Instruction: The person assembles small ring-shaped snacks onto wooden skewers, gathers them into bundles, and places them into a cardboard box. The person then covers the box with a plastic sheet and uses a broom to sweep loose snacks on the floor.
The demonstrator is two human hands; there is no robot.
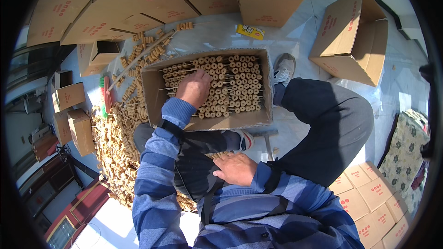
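Keeping the skewers parallel seems wise where the left grip (194, 88) is curled over skewered rings (244, 83), packed in rows inside the open carton (207, 123); light pressure should be used (brittle rings may crack). Whether anything is pinched there cannot be told, nor can it be for the right grip (236, 168), low over the lap. The carton is flanked by a shoe (284, 68) at right and a loose heap (117, 147) at left, where access is cramped by a red-and-green brush (106, 96).
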